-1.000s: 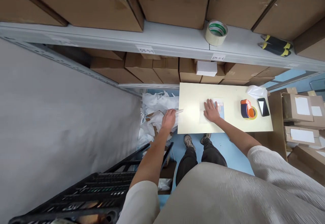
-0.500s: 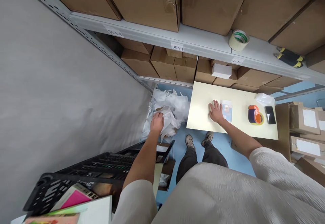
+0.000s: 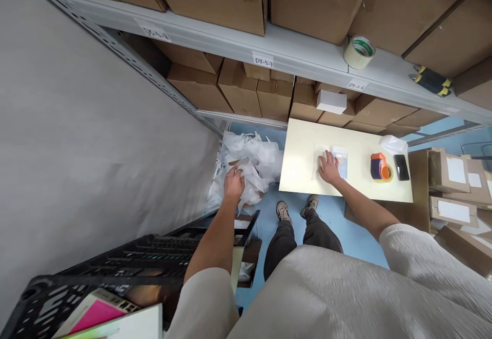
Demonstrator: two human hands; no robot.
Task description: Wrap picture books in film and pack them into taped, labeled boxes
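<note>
My left hand (image 3: 233, 182) is over a pile of crumpled white sheets (image 3: 255, 152) on the floor, to the left of the table. Its fingers are apart and I see nothing in them. My right hand (image 3: 329, 167) rests on the cream tabletop (image 3: 298, 139) with its fingers spread. Under and beside those fingers lies a clear flat film (image 3: 316, 162), faint against the table. Right of the hand is a flat item with a pale blue printed face (image 3: 341, 163), partly covered by the hand.
An orange tape dispenser (image 3: 380, 166), a phone (image 3: 402, 167) and a clear plastic bag (image 3: 394, 144) sit at the table's right. Shelves of cartons (image 3: 277, 95) stand behind. A black crate (image 3: 146, 257) with books is at lower left, cartons (image 3: 453, 211) at right.
My left hand's fingers have spread apart above the white pile. On the table, the clear film now shows by my right hand, whose fingers have shifted slightly. The view has tilted a little.
</note>
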